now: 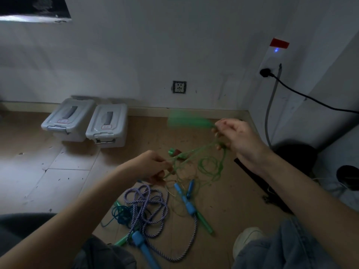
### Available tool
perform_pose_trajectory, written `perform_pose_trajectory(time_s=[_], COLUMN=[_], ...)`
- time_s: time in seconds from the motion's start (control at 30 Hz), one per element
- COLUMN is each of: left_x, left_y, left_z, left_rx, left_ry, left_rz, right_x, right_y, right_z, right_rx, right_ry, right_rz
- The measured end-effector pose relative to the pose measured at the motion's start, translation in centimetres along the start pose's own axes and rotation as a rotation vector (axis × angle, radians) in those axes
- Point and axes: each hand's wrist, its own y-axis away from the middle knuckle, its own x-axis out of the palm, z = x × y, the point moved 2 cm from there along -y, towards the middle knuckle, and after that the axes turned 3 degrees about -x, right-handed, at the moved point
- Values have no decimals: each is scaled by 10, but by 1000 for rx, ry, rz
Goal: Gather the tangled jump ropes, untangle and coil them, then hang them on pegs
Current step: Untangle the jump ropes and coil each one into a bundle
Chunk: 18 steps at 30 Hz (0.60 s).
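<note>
Both my hands pinch the green rope (210,166): left hand (150,166) low, right hand (236,136) higher; purple rope (147,206) on floor.

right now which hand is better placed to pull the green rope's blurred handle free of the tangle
Right. The right hand already pinches the green rope beside the blurred green handle, raised above the floor. The left hand pinches the strands lower down, so it likely serves better as the anchor.
</note>
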Motion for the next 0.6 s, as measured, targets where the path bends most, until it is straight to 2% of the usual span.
perform_pose_trajectory(time_s=[0.07,0.13,0.23,0.33,0.43,0.53,0.6], left_x=[-3,-5,-5,-8,-13,-15,-16], left_y=[0,0,5,11,12,10,8], left_z=[1,-1,-5,-9,-10,-11,-12], left_rx=[-15,28,142,174,171,172,172], left_ry=[64,108,186,244,253,296,353], left_rz=[-4,-32,40,102,51,-8,-63], right_x=[-2,-2,-1,-4,-3,1,3], right_y=[1,3,6,6,8,11,10], right_z=[0,1,4,6,6,2,0], right_rx=[72,93,41,-85,-68,-42,-49], right_ry=[-199,-216,-21,291,341,534,575], right_rz=[30,142,311,318,381,469,407])
